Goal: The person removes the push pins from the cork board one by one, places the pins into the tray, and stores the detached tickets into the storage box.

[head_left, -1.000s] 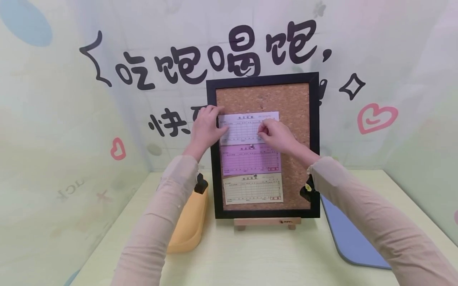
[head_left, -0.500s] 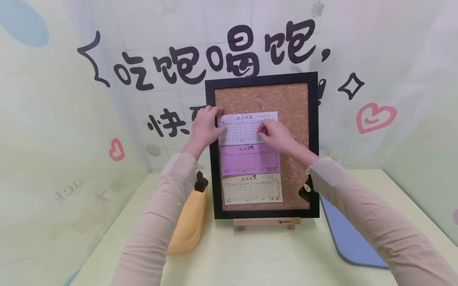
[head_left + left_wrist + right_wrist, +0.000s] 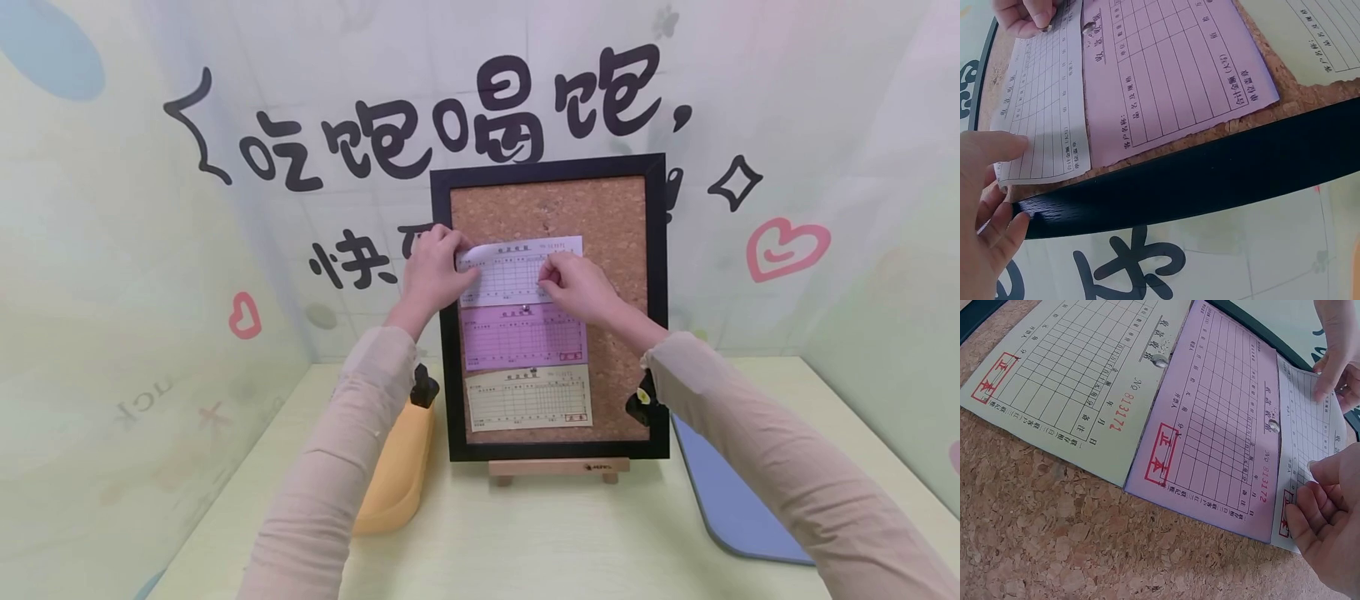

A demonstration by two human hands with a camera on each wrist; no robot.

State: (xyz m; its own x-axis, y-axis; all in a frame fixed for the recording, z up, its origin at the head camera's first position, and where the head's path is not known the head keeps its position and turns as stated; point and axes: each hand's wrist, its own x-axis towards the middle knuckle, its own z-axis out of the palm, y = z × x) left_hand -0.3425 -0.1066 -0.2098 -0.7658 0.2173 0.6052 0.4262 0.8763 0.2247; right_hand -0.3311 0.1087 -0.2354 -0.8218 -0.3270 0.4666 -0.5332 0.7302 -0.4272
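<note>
Three receipt slips run down a cork board [image 3: 547, 204] in a black frame: a white slip [image 3: 498, 275] on top, a pink slip [image 3: 517, 342] below it, a pale yellow slip [image 3: 528, 402] lowest. My left hand [image 3: 435, 271] pinches the white slip's left end, thumb on its face, and the upper left corner bends up. My right hand [image 3: 577, 287] holds a small metal pushpin [image 3: 1047, 28] at its fingertips against the white slip; in the right wrist view the pin is hidden. Metal pins show at the top edges of the pink and yellow slips.
Behind the left forearm a yellow tray [image 3: 405, 475] stands on the table [image 3: 555, 533]. A blue flat board [image 3: 738, 492] lies at the right. The cork board rests on a small wooden stand [image 3: 558, 467] near the lettered back wall [image 3: 300, 50].
The white slip's upper left corner, flat before, now curls up at my left hand, whose fingers have shifted slightly. My right hand stays in place on the white slip.
</note>
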